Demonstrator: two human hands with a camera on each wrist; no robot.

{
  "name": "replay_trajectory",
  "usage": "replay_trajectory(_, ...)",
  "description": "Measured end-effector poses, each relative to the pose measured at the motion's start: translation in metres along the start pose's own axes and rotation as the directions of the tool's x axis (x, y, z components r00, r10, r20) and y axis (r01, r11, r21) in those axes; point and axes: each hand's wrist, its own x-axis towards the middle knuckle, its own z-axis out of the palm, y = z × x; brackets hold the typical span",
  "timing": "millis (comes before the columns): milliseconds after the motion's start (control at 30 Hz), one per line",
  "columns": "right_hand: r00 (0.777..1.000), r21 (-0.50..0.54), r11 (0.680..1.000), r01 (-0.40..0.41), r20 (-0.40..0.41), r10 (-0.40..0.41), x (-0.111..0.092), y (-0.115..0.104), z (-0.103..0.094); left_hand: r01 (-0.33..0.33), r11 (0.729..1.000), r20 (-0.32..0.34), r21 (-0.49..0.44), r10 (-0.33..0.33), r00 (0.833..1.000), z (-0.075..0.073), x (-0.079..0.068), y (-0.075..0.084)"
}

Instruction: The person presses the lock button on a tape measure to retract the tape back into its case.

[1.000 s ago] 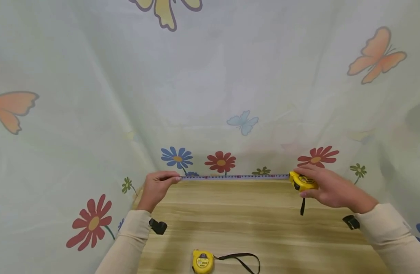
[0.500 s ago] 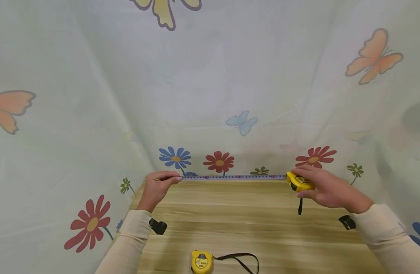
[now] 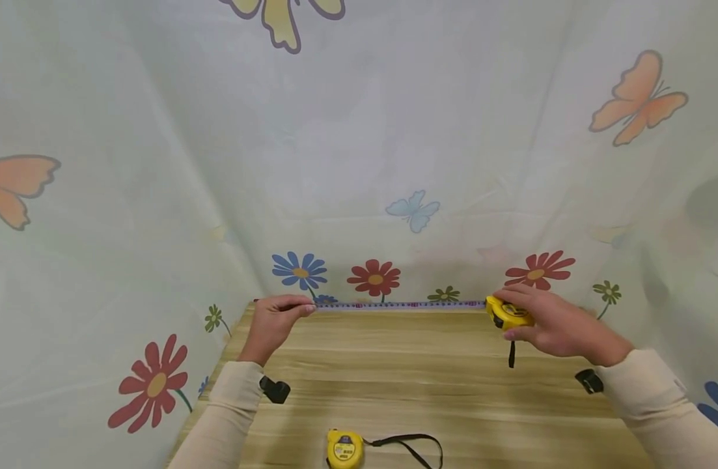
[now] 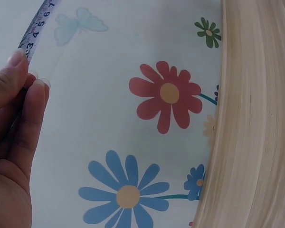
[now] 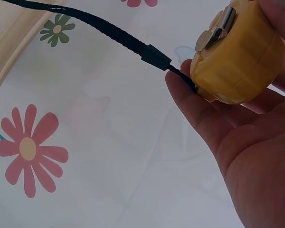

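My left hand (image 3: 275, 326) pinches the printed blade (image 3: 400, 305) of a tape measure between thumb and fingertips. In the left wrist view the blade (image 4: 35, 31) leaves the fingertips near its low numbers, and its end is hidden by the fingers. Stretched level, it runs along the back edge of the wooden surface to the yellow tape measure (image 3: 511, 314), which my right hand (image 3: 554, 320) grips with thumb below and fingers over the top. From the case (image 5: 242, 57) trails a black wrist strap (image 5: 104, 26).
A second yellow tape measure (image 3: 345, 449) lies on the wooden tabletop (image 3: 429, 384) near the front, its black strap (image 3: 405, 438) looped to the right. Pale cloth (image 3: 335, 163) printed with flowers and butterflies rises behind and on both sides.
The span of blade between my hands has become a little shorter. My left hand has shifted slightly right with the blade, and my right hand slightly left with the case. The second tape measure stays put.
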Motion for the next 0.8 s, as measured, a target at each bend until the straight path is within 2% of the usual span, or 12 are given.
replay_trajectory(500, 1.000, -0.023, 1.000, 0.009, -0.004, -0.009, 0.0025, -0.0017, 0.0027, -0.013, 1.000, 0.008, -0.027, 0.014, 1.000, 0.0034, -0.0001, 0.0001)
replay_trajectory(800, 1.000, -0.021, 1.000, 0.013, -0.005, -0.013, 0.0034, -0.0018, 0.0038, -0.034, 0.999, 0.014, -0.010, 0.034, 0.999, 0.0042, 0.0005, 0.0020)
